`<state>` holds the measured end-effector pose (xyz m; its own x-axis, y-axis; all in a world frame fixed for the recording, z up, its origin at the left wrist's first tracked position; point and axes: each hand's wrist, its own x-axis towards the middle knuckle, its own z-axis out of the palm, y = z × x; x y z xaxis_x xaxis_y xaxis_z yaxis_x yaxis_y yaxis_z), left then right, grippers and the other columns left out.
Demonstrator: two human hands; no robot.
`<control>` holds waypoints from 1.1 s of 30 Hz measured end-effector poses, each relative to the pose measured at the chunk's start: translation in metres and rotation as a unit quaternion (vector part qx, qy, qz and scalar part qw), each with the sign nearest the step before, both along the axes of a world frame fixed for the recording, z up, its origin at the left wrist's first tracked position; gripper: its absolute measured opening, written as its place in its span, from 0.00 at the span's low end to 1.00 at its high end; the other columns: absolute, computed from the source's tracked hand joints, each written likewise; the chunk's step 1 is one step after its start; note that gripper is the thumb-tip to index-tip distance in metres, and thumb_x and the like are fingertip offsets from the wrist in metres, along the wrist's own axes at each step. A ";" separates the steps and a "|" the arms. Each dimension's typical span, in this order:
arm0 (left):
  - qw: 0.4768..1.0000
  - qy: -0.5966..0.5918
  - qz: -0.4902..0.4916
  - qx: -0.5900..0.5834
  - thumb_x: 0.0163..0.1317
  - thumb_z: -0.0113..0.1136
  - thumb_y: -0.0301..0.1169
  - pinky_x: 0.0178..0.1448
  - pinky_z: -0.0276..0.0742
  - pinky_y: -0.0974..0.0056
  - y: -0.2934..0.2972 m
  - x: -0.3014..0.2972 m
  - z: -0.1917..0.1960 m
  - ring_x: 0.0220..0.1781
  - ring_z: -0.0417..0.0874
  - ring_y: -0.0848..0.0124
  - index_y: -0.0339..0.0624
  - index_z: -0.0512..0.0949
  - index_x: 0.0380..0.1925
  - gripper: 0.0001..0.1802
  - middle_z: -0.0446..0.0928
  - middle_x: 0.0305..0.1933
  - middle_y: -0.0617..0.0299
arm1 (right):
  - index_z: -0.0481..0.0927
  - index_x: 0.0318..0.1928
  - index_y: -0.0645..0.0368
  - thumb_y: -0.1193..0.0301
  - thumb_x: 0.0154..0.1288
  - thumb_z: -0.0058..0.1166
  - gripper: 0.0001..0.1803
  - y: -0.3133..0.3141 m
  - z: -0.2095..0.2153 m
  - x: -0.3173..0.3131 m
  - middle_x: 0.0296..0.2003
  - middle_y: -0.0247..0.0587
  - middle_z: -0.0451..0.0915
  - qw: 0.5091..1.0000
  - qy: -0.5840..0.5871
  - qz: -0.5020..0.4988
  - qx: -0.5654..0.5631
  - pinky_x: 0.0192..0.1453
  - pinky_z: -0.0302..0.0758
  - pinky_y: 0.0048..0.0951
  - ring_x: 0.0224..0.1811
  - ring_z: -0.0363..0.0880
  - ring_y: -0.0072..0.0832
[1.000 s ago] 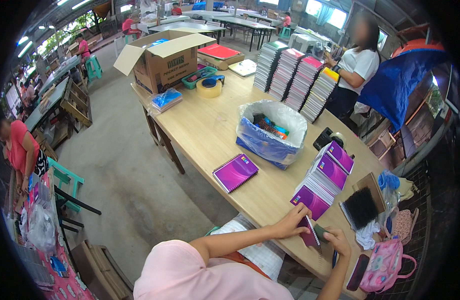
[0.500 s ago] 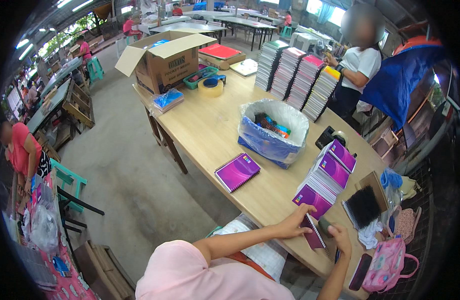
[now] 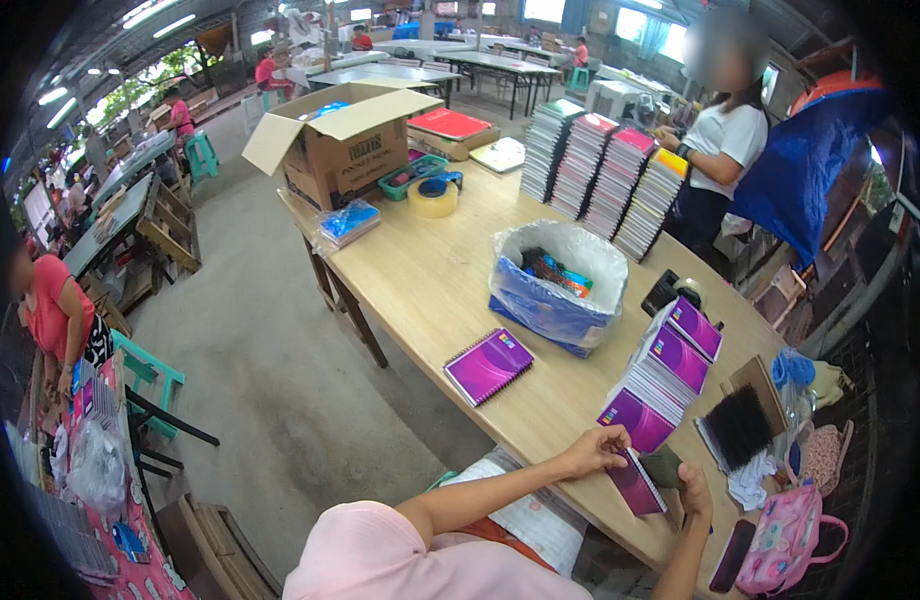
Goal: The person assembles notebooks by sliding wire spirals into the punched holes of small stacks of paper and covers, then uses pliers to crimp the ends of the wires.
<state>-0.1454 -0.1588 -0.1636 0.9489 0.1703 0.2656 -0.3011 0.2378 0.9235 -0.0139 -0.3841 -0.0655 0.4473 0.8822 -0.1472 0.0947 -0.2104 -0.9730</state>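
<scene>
Beside the notebook stack, the left hand is pinching a purple notebook; the right hand is curling, its hold unclear.

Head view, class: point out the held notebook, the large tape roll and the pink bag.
Held notebook point(image 3: 637, 488), head view: its purple cover.
Large tape roll point(image 3: 432, 207), head view: its outer side.
Pink bag point(image 3: 777, 546), head view: its body.

You have a pale desk before you on a grey concrete floor. A green stool stands left; farther back, long tables spread below bright windows and lit tube lights. A blue tarp hangs right.
</scene>
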 end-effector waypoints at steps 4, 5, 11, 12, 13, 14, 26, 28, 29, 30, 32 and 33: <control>0.996 0.065 -0.039 -0.050 0.59 0.69 0.20 0.46 0.78 0.71 -0.003 0.009 -0.003 0.44 0.79 0.79 0.45 0.78 0.41 0.13 0.79 0.39 0.70 | 0.84 0.33 0.65 0.49 0.65 0.60 0.26 -0.006 -0.004 0.020 0.25 0.39 0.80 0.949 -0.264 -0.047 -0.166 0.33 0.71 0.38 0.30 0.75 0.24; 0.996 0.079 -0.012 -0.048 0.59 0.69 0.20 0.45 0.79 0.70 0.002 0.005 -0.008 0.42 0.80 0.79 0.45 0.79 0.43 0.14 0.81 0.40 0.69 | 0.83 0.31 0.66 0.48 0.63 0.61 0.28 0.004 -0.003 0.021 0.21 0.43 0.77 0.941 -0.294 -0.103 -0.133 0.33 0.70 0.40 0.28 0.73 0.29; 0.986 0.122 -0.010 -0.113 0.63 0.66 0.21 0.42 0.81 0.71 0.008 -0.011 0.025 0.40 0.83 0.78 0.38 0.81 0.49 0.14 0.83 0.40 0.65 | 0.87 0.47 0.64 0.57 0.67 0.60 0.21 -0.021 -0.003 0.054 0.41 0.44 0.81 0.950 -0.264 -0.159 -0.045 0.53 0.72 0.31 0.46 0.79 0.33; 0.986 0.115 -0.018 -0.120 0.64 0.65 0.21 0.43 0.81 0.71 0.003 -0.009 0.028 0.40 0.83 0.78 0.37 0.81 0.49 0.13 0.83 0.40 0.65 | 0.87 0.49 0.63 0.58 0.68 0.59 0.21 -0.034 -0.006 0.058 0.44 0.42 0.81 0.961 -0.196 -0.193 0.022 0.54 0.72 0.30 0.48 0.78 0.31; 0.986 0.114 -0.024 -0.121 0.64 0.65 0.21 0.43 0.81 0.71 0.000 -0.006 0.028 0.40 0.82 0.78 0.36 0.82 0.48 0.13 0.83 0.40 0.65 | 0.87 0.50 0.62 0.59 0.68 0.59 0.20 -0.039 -0.006 0.058 0.46 0.41 0.80 0.955 -0.215 -0.197 0.053 0.57 0.71 0.29 0.51 0.77 0.30; 0.985 0.113 -0.027 -0.124 0.64 0.65 0.21 0.43 0.81 0.72 -0.002 -0.005 0.027 0.39 0.82 0.79 0.36 0.82 0.48 0.12 0.83 0.40 0.65 | 0.87 0.51 0.62 0.60 0.69 0.58 0.20 -0.046 -0.008 0.059 0.47 0.41 0.80 0.954 -0.222 -0.194 0.047 0.58 0.71 0.29 0.51 0.77 0.30; 0.986 0.131 -0.078 -0.073 0.62 0.67 0.20 0.45 0.80 0.68 0.018 -0.023 0.028 0.39 0.81 0.75 0.33 0.82 0.42 0.09 0.80 0.37 0.64 | 0.88 0.44 0.56 0.60 0.51 0.73 0.21 -0.028 -0.017 0.018 0.58 0.48 0.75 0.802 -0.552 -0.205 -0.105 0.68 0.68 0.43 0.64 0.71 0.43; 0.979 0.124 -0.143 -0.074 0.61 0.67 0.20 0.44 0.80 0.68 0.027 -0.034 0.026 0.39 0.81 0.75 0.33 0.83 0.40 0.07 0.79 0.38 0.64 | 0.87 0.42 0.57 0.61 0.53 0.71 0.18 -0.012 -0.011 0.006 0.57 0.45 0.75 0.867 -0.472 -0.110 -0.119 0.66 0.68 0.46 0.63 0.70 0.44; 0.976 0.118 -0.171 -0.058 0.61 0.67 0.19 0.43 0.81 0.68 0.031 -0.040 0.025 0.39 0.81 0.75 0.33 0.83 0.39 0.07 0.79 0.38 0.64 | 0.84 0.47 0.57 0.63 0.55 0.70 0.20 -0.002 -0.005 -0.004 0.54 0.43 0.76 0.859 -0.480 -0.062 -0.166 0.64 0.69 0.47 0.61 0.71 0.43; 0.973 0.113 -0.198 -0.043 0.61 0.67 0.19 0.43 0.81 0.67 0.033 -0.044 0.023 0.39 0.81 0.75 0.33 0.83 0.38 0.06 0.79 0.38 0.64 | 0.83 0.49 0.56 0.61 0.55 0.71 0.22 0.006 -0.009 -0.008 0.54 0.43 0.76 0.856 -0.480 -0.049 -0.185 0.63 0.69 0.47 0.60 0.71 0.43; 0.969 0.127 -0.203 -0.068 0.61 0.67 0.17 0.43 0.82 0.67 0.029 -0.053 0.026 0.39 0.82 0.75 0.32 0.83 0.37 0.05 0.79 0.39 0.63 | 0.81 0.53 0.56 0.58 0.54 0.72 0.27 0.020 -0.019 -0.014 0.52 0.45 0.76 0.848 -0.481 -0.022 -0.221 0.62 0.70 0.47 0.60 0.71 0.43; 0.969 0.127 -0.199 -0.075 0.61 0.66 0.17 0.43 0.82 0.68 0.029 -0.057 0.025 0.39 0.82 0.75 0.32 0.83 0.37 0.05 0.79 0.39 0.63 | 0.80 0.54 0.56 0.56 0.53 0.72 0.30 0.027 -0.025 -0.021 0.52 0.45 0.75 0.853 -0.477 -0.039 -0.208 0.62 0.70 0.45 0.59 0.71 0.44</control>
<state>-0.2027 -0.1296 -0.1387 0.9789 -0.2037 0.0161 0.0738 0.4257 0.9018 -0.0354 -0.3569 -0.0900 0.5941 0.8040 0.0238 0.7716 -0.5613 -0.2993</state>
